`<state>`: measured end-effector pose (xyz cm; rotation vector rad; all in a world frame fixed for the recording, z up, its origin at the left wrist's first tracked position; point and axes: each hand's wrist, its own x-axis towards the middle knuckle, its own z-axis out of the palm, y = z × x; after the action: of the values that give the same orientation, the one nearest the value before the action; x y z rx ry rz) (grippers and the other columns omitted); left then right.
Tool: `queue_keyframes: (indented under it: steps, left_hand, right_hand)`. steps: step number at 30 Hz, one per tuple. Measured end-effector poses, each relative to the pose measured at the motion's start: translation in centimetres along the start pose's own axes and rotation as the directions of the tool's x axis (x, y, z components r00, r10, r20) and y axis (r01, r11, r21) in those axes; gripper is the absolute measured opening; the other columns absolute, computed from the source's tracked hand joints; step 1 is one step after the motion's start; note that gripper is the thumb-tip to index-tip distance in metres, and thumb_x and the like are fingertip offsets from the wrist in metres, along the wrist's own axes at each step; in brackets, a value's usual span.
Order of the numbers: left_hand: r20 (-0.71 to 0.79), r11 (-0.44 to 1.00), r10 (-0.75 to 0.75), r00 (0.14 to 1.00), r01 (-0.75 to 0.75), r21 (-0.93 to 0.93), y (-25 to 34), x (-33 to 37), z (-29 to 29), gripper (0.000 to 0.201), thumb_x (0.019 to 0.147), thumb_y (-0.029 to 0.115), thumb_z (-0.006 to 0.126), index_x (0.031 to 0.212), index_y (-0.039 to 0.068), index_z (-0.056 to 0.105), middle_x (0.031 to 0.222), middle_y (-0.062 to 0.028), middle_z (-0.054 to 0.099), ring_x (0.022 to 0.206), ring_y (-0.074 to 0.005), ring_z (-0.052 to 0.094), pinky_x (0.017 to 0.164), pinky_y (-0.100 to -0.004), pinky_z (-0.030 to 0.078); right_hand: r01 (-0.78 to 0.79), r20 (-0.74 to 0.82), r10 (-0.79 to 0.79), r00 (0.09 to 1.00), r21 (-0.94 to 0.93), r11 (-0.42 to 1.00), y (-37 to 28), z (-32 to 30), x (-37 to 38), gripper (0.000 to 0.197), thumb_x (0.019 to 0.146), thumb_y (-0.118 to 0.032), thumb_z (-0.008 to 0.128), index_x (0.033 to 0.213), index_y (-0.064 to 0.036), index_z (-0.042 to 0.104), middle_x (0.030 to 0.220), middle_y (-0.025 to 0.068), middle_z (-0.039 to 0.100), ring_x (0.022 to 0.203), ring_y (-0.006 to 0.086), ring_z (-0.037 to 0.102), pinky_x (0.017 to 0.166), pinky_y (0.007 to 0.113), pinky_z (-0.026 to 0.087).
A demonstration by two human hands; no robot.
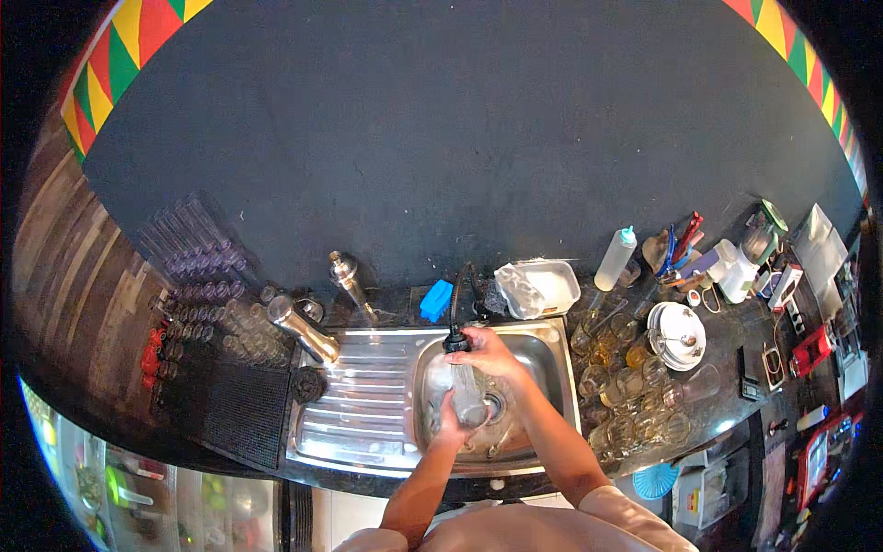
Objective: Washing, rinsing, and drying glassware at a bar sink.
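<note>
Above the steel sink [533, 345], my left hand [451, 425] is wrapped round the lower part of a clear drinking glass [467, 394], which is tilted. My right hand [492, 355] is closed at the black spray head of the tap [455, 341], just over the glass's upper end. Some of its fingers are hidden, and whether it also touches the glass I cannot tell. The drain [494, 405] shows beside the glass at the bottom of the basin. A blue sponge [437, 300] lies behind the sink, next to the tap's hose.
Left of the basin is the ribbed drainboard [359, 400], with a steel shaker [303, 329] at its back corner. Many glasses stand on the black mat [244, 414] side. Used glasses [635, 391] crowd the right counter, near a lidded metal pot [677, 336] and a squeeze bottle [614, 259].
</note>
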<state>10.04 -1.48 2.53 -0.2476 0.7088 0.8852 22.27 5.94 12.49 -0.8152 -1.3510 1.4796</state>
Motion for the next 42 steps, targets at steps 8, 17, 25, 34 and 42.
queue_keyframes:
  steps: [8,17,25,34,42]
  left_hand:
    - [0.12,0.774,0.289,0.95,-0.305,0.554,0.4,1.1,-0.7,0.047,0.071,0.027,0.063,0.111,0.008,0.05,0.105,-0.0047,0.055,0.096,-0.0229,0.052,0.081,-0.04,0.044]
    - [0.5,0.265,0.444,0.744,-0.642,0.72,2.5,-2.5,3.2,0.067,0.053,0.001,0.077,0.113,0.006,0.048,0.104,-0.0033,0.056,0.096,-0.0149,0.052,0.085,-0.0294,0.042]
    - [0.568,0.216,0.499,0.655,-0.729,0.65,3.5,-0.1,2.1,0.061,0.054,0.0,0.076,0.108,0.007,0.049,0.099,-0.0017,0.056,0.093,-0.0145,0.052,0.083,-0.0294,0.042]
    - [0.314,0.686,0.185,0.931,-0.351,0.637,6.3,0.4,-2.9,0.046,0.062,0.007,0.07,0.103,0.004,0.052,0.096,-0.0042,0.057,0.093,-0.0155,0.053,0.078,-0.0291,0.043]
    - [0.536,0.477,0.414,0.736,-0.677,0.561,4.3,-1.6,1.8,0.049,0.06,0.004,0.069,0.106,0.003,0.05,0.092,-0.0059,0.056,0.091,-0.0176,0.055,0.078,-0.0321,0.044]
  right_hand:
    - [-0.02,0.005,0.02,1.0,0.039,0.999,0.2,-0.7,0.3,0.024,0.071,-0.005,0.071,0.091,-0.0008,0.059,0.079,-0.0001,0.06,0.073,0.0074,0.055,0.066,0.024,0.047]
    - [-0.054,-0.055,0.051,0.997,-0.058,0.997,0.1,0.3,1.0,0.021,0.07,-0.008,0.072,0.087,-0.0028,0.06,0.077,-0.0023,0.059,0.07,0.0057,0.053,0.063,0.022,0.044]
    - [-0.006,-0.128,-0.001,0.992,-0.053,0.999,-0.3,0.9,0.9,0.025,0.07,-0.006,0.072,0.09,-0.0012,0.06,0.081,-0.0013,0.059,0.073,0.0062,0.052,0.064,0.023,0.043]
    - [-0.01,-0.033,0.007,0.999,-0.08,0.997,-1.3,0.9,1.7,0.02,0.072,-0.007,0.071,0.088,-0.0025,0.06,0.076,-0.0039,0.058,0.068,0.004,0.05,0.061,0.021,0.042]
    - [-0.017,-0.059,0.004,0.998,-0.223,0.975,0.3,0.3,2.1,0.022,0.071,-0.006,0.071,0.09,-0.0025,0.061,0.079,-0.0014,0.06,0.071,0.0055,0.053,0.063,0.023,0.044]
